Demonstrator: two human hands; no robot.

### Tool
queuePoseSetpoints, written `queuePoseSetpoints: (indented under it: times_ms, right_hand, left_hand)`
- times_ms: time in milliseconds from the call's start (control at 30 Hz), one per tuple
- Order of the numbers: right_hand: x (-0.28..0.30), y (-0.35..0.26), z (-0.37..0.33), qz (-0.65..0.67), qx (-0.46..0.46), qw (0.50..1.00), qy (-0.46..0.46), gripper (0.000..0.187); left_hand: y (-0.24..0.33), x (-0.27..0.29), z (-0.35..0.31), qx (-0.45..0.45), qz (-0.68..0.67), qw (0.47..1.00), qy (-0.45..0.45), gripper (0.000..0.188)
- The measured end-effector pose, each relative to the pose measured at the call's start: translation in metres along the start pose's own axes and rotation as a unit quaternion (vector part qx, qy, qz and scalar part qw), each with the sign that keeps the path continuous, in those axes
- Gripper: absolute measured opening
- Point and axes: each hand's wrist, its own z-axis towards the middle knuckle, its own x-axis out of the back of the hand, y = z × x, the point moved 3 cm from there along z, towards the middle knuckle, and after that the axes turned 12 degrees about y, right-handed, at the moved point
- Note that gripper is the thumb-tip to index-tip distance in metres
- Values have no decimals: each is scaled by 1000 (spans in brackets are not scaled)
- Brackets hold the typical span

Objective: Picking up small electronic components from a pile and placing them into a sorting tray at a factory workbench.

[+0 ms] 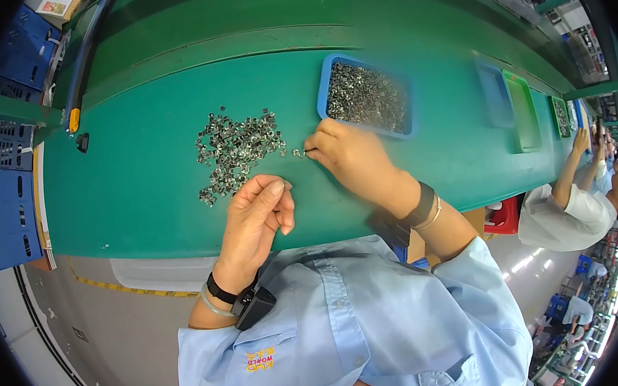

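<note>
A loose pile of small shiny metal parts is spread on the green mat. At the near edge of this pile is my left hand, its fingers curled and the thumb pressed to the index finger; whatever it may hold is hidden. To the right, my right hand reaches down with thumb and fingertips pinched at a small metal part. A few single metal pieces lie between those fingertips and the pile. Just beyond my right hand stands a blue tray filled with many more of the same parts.
The green mat covers the bench, with a raised green ledge behind. Farther right are another blue tray and a green tray. A co-worker sits at the right. Blue crates stand at the left.
</note>
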Motion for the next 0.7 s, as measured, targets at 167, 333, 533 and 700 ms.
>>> queuePoseSetpoints:
  times_ms: [167,333,533,700]
  right_hand:
    - [4,2,-3,75,4,997,28,13]
    - [26,-15,-14,131,17,986,100,19]
    - [36,-19,-28,79,67,981,164,19]
    - [42,-18,-30,121,30,976,178,19]
  left_hand:
    - [0,-2,3,3,0,1000,-11,16]
    - [-1,-24,4,-3,42,999,-12,17]
    - [-6,-44,2,-77,98,992,-32,18]
    - [-6,-49,0,-68,107,991,-41,19]
